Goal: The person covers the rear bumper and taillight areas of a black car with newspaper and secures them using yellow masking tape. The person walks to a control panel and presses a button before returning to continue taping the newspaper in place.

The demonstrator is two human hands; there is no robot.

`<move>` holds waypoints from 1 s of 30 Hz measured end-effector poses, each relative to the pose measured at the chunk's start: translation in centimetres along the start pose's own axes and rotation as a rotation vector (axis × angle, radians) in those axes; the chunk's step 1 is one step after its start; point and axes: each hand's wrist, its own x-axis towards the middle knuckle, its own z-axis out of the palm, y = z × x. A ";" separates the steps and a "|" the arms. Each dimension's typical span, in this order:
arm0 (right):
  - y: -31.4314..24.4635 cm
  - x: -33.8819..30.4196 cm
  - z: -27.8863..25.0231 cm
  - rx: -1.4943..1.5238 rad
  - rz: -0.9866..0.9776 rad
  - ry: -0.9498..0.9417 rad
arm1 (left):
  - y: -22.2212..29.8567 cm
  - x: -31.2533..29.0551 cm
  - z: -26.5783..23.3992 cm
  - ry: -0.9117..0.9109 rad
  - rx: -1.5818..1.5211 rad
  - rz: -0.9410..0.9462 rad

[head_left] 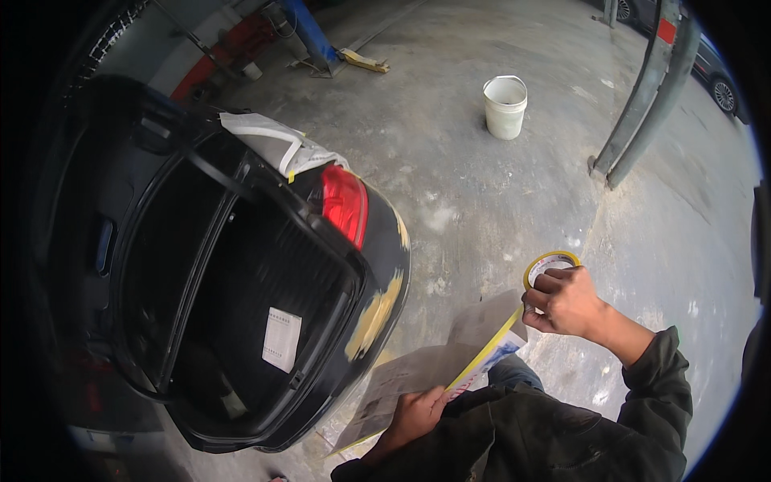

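My right hand [569,304] is closed around a roll of yellow masking tape [552,260], off to the right of the car. From the roll a yellow tape strip [486,351] runs down along the edge of a sheet of printed paper [401,377]. My left hand [419,414] grips that taped edge lower down, with the thumb on top and the other fingers partly hidden. The thin sheet hangs between me and the black car's rear bumper [392,269], which carries tan filler patches [376,321].
The trunk stands open, with a white booklet [282,340] inside. Beside it is a red tail light [344,205], with masking paper [265,128] over the panel beyond. A white bucket [505,112] stands on the concrete floor; a grey post [650,96] rises at right.
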 end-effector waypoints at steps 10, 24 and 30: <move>25.9 8.5 -2.0 1.100 0.849 0.657 | 0.9 19.8 -1.7 0.013 -0.234 -0.385; 31.5 19.1 6.1 2.031 0.628 -0.081 | -7.1 60.4 -11.7 0.595 -0.450 -0.243; 29.8 28.4 16.2 2.116 0.814 -0.869 | -5.8 71.2 -19.3 1.058 -0.468 -0.254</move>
